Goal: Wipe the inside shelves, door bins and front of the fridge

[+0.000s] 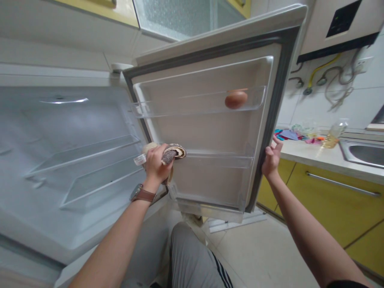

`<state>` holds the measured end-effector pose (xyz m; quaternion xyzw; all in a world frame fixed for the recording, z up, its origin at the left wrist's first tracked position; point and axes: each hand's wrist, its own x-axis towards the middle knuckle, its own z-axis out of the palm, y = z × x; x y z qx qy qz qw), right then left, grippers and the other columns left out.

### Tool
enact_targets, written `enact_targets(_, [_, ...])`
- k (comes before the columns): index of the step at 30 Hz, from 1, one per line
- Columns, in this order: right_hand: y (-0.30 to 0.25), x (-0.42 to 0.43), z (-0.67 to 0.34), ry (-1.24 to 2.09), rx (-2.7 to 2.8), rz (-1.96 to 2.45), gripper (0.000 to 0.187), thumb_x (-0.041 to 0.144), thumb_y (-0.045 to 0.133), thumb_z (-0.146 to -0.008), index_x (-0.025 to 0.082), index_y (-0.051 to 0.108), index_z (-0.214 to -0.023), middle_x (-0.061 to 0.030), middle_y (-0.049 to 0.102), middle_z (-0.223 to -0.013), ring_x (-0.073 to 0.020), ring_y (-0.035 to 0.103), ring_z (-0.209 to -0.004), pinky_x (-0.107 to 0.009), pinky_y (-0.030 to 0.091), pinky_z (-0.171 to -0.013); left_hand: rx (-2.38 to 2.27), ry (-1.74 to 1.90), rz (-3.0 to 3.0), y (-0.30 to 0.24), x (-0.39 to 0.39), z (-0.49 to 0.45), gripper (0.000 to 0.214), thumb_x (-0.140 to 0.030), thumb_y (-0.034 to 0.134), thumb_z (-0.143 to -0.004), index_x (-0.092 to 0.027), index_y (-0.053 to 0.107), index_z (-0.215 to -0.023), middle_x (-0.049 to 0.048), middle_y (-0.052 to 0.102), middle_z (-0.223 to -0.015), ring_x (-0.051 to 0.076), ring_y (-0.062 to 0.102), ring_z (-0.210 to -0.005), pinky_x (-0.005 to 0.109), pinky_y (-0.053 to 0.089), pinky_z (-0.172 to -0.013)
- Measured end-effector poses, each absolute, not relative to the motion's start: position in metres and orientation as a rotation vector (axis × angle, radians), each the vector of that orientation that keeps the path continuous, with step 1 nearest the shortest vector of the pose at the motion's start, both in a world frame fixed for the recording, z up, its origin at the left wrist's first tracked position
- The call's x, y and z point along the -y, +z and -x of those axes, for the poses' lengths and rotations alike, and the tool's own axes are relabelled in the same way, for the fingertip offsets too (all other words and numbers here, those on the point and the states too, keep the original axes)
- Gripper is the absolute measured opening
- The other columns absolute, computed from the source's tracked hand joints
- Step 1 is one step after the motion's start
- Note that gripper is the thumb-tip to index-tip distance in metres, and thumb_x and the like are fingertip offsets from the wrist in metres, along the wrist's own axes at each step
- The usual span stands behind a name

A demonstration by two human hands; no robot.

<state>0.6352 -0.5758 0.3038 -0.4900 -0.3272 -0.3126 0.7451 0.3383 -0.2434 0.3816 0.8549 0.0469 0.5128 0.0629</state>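
Observation:
My left hand (158, 166) is closed around a folded cloth (177, 152), brown and cream with a white tag at its left side. It is at the left end of the middle clear shelf (219, 160) on the inside of the fridge door (195, 134). With its fingers curled at the door's right edge, my right hand (272, 158) grips the open door by the dark seal. A round brown thing (236, 99), which looks like an egg, sits in the upper door shelf (186, 107).
To the left, the fridge interior (69, 124) has glass shelves (102, 176). At right stand yellow cabinets (324, 192) under a counter (300, 150) with a bottle (334, 134), colourful cloths (288, 135) and a sink (367, 154). A water heater (318, 24) hangs above.

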Motion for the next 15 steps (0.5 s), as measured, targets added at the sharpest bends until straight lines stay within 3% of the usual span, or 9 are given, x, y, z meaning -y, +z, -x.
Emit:
enact_targets(12, [0.305,0.566,-0.677,-0.698,0.673,1.116,0.066,0.063,0.062,-0.079,0.024,0.051,-0.131,-0.0023,0.059,-0.102,-0.0223,0.059,-0.096,-0.045,0.048,-0.101,-0.231,1.360,-2.835,0.389,0.257,-0.346,0.019,-0.041,0.055,-0.094,-0.023,0.060,-0.099,0.0114,0.074,-0.102,0.035,0.066,-0.101,0.044,0.043,-0.088])
enact_targets(15, [0.304,0.566,-0.684,-0.741,0.654,1.186,0.065,0.064,0.058,-0.082,0.023,0.051,-0.132,-0.0047,0.059,-0.109,-0.0239,0.058,-0.102,-0.047,0.047,-0.103,-0.257,1.363,-2.877,0.389,0.259,-0.348,0.021,-0.041,0.056,-0.094,-0.023,0.061,-0.103,0.0129,0.074,-0.105,0.035,0.065,-0.103,0.044,0.042,-0.089])
